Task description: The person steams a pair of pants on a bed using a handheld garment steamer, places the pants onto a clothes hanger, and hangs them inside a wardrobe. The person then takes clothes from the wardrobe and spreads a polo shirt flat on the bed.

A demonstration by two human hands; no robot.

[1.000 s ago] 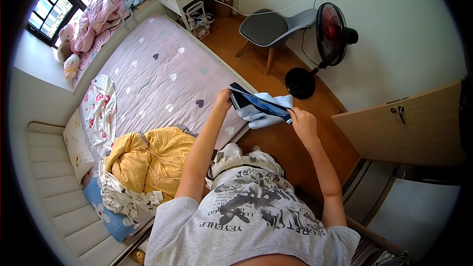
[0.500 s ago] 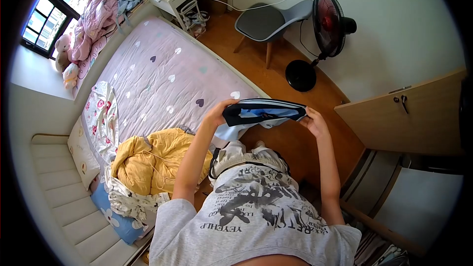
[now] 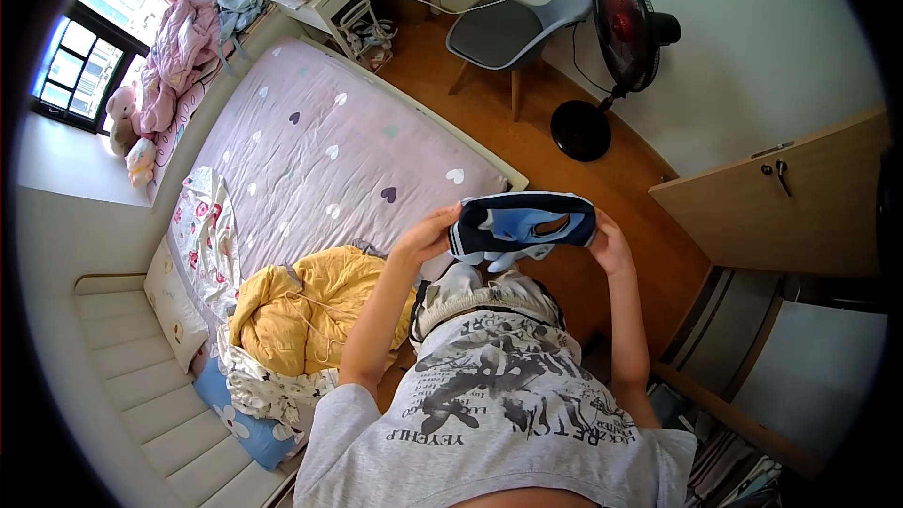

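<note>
I hold the blue garment (image 3: 506, 218) up beside the bed (image 3: 310, 160), left hand (image 3: 428, 232) and right hand (image 3: 609, 245) apart, each gripping an end of its dark band (image 3: 546, 198); likely light, soft, floppy, hardly fragile, that firmer-looking band the best hold.

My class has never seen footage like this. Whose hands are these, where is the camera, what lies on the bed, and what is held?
There is no machine here, just a person working bare-handed. The camera is worn on the head, looking forward and down, so the person's shirt shows at the bottom. The left hand and right hand hold a blue garment between them by its dark band. On the bed lie a yellow cloth and a red-flowered cloth.
</note>
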